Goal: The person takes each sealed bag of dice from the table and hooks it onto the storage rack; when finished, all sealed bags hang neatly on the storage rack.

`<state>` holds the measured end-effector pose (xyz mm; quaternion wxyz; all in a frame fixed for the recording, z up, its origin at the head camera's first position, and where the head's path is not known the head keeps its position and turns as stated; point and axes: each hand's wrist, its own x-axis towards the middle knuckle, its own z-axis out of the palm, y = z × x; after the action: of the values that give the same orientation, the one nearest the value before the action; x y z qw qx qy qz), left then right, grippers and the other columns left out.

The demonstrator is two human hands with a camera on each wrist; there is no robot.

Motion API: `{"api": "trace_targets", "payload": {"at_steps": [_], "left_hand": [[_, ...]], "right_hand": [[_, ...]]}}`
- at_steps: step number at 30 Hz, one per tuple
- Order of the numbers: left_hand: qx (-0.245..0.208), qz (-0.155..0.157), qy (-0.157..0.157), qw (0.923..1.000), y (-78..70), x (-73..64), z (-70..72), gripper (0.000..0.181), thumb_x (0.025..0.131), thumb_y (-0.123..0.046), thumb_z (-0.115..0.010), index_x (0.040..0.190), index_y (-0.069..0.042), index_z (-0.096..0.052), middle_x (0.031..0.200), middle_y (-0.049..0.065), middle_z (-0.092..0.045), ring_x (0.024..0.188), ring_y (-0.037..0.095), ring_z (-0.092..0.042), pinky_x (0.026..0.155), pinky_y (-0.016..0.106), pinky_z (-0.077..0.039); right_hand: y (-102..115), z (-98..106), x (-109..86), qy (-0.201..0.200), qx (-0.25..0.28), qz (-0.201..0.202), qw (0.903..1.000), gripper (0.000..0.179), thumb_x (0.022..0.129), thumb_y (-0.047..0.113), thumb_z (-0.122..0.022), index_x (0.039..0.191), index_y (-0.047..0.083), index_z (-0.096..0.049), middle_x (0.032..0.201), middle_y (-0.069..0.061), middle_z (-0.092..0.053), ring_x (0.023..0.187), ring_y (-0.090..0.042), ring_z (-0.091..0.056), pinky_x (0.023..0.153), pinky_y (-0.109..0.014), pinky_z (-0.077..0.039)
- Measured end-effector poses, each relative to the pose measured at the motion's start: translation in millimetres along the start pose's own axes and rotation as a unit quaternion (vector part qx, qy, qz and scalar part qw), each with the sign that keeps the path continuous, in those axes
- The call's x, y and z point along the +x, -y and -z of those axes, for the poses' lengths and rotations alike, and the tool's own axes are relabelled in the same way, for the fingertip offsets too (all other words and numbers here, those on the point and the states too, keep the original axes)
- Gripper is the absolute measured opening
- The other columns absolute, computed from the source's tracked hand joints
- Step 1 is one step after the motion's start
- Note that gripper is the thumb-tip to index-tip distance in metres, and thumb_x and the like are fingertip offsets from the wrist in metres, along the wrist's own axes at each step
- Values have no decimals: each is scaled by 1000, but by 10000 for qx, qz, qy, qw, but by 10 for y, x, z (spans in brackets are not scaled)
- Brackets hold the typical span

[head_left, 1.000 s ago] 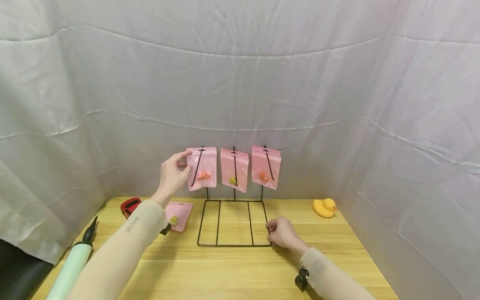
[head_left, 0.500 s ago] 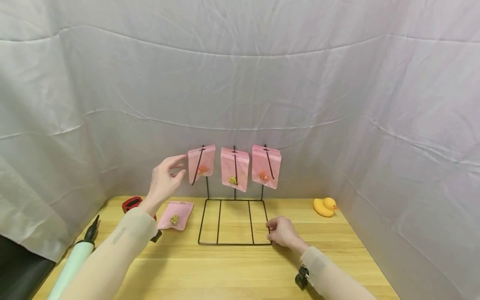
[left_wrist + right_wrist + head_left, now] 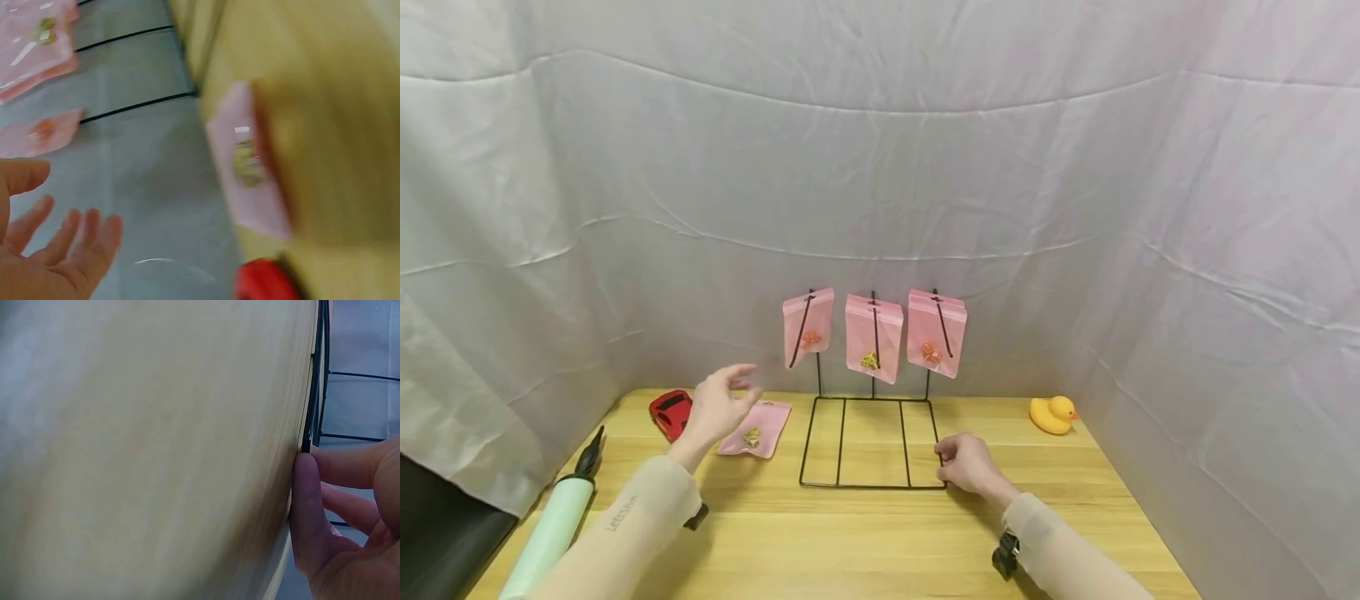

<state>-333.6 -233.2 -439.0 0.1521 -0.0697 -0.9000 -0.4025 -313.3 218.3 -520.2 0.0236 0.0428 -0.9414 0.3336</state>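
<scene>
My left hand (image 3: 713,408), fingers spread and holding nothing, hovers just left of a pink zip pouch (image 3: 769,429) lying on the table. In the left wrist view that pouch (image 3: 232,181) shows a small yellow item inside. My right hand (image 3: 970,465) pinches the front right corner of the black wire display rack (image 3: 874,487) between thumb and fingers (image 3: 306,487). From the rack's hooks hang a pink pouch with an orange item (image 3: 822,310) at left, pouches with a yellow item (image 3: 861,333) in the middle, and pouches with an orange item (image 3: 922,327) at right.
A red toy car (image 3: 670,412) lies behind the left hand. At the front left is a mint-green hand pump (image 3: 553,521) with a black nozzle. A yellow rubber duck (image 3: 1051,415) sits at the back right. Grey cloth (image 3: 880,183) encloses the wooden table (image 3: 820,542).
My left hand has let go of the left hanging pouch and moved down and left towards the pouch on the table. The right hand stays at the rack's corner.
</scene>
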Motion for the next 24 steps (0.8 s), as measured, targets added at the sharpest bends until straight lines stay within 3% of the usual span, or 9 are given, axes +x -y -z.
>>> {"api": "trace_targets", "payload": {"at_steps": [4,7,11,15,17,20,24], "left_hand": [[498,153,577,9970,320,-9,-233,65,99,-31,-77,156,-3,-61,149,33,-68,132,54,-69,104,69,-58],[910,38,986,9910,599,29,-444,77,97,-39,-80,156,4,-58,144,36,-70,130,57,-67,105,70,-57],[1279,18,1262,9837,970,101,-730,80,93,-40,-83,152,10,-60,136,31,-76,132,57,-68,112,70,-54],[1486,124,1359,9794,951,67,-789,71,92,-36,-81,144,9,-66,124,24,-81,125,56,-71,111,70,-55],[1519,190,1369,9787,774,-7,-722,63,93,-37,-79,138,7,-71,120,21,-81,120,54,-72,109,68,-55],[1683,154,1378,9759,632,-57,-670,48,96,-37,-77,126,1,-77,115,17,-82,112,49,-73,103,65,-56],[1823,276,1350,9735,453,-157,-617,30,94,-32,-78,109,-6,-80,114,18,-79,107,47,-68,96,64,-53]], "right_hand": [[-2,-3,1,34,105,-40,9999,43,79,-2,-92,121,2,-84,99,-5,-79,92,-15,-72,84,-35,-66],[-9,-14,-1,53,209,-106,9997,42,79,-3,-91,120,2,-84,99,-6,-78,90,-15,-71,75,-30,-66],[-17,-28,-10,62,245,-136,9996,41,79,-4,-91,119,3,-84,99,-6,-78,90,-15,-71,76,-31,-66],[-9,-25,-20,35,186,-32,9998,40,79,-2,-92,118,3,-85,99,-5,-79,91,-14,-71,84,-35,-64],[-4,-22,-21,21,228,-22,9997,39,79,-2,-92,118,3,-85,99,-5,-79,91,-15,-71,82,-35,-65],[-10,-19,-12,-14,265,-39,9996,39,79,-3,-91,117,2,-85,98,-5,-79,90,-14,-72,77,-32,-66],[-23,-13,0,-34,233,-44,9997,39,78,-4,-91,116,2,-85,97,-4,-79,90,-13,-73,80,-33,-66]]}}
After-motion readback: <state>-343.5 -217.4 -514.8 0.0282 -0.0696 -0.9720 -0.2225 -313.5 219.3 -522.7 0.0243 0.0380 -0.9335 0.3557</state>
